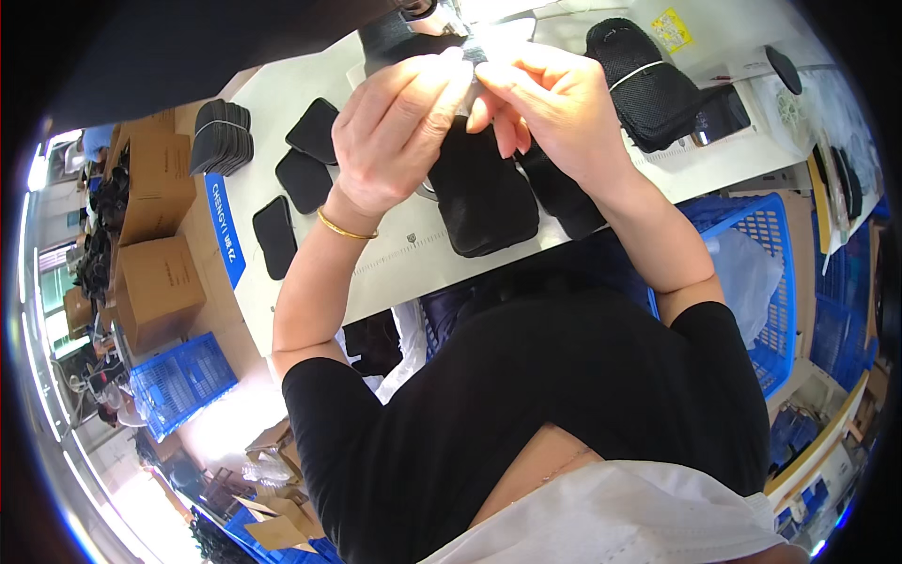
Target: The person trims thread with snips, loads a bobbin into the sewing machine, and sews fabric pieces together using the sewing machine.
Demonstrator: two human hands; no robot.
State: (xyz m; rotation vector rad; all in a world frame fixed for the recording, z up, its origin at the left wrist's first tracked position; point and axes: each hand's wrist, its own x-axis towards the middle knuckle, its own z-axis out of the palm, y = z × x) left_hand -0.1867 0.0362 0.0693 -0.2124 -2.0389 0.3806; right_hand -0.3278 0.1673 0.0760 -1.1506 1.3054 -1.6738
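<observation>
My left hand point(399, 132), with a gold bangle point(346, 226) at the wrist, and my right hand point(568, 108) meet fingertip to fingertip under a sewing machine point(432, 17). Both pinch a small greyish piece point(475, 54), washed out by the lamp's glare, so its kind is unclear. Below my hands a padded black fabric piece point(484, 207) lies on the white table point(395, 258), with another black fabric piece point(564, 193) beside it under my right wrist. Left of my left forearm are loose black rounded pads point(305, 181).
A banded stack of black pads point(222, 136) stands at the table's left, a banded black mesh bundle point(644, 85) at the right, near a dark flat device point(722, 115). A blue crate point(778, 301) is right of my body. Cardboard boxes point(160, 287) stand at left.
</observation>
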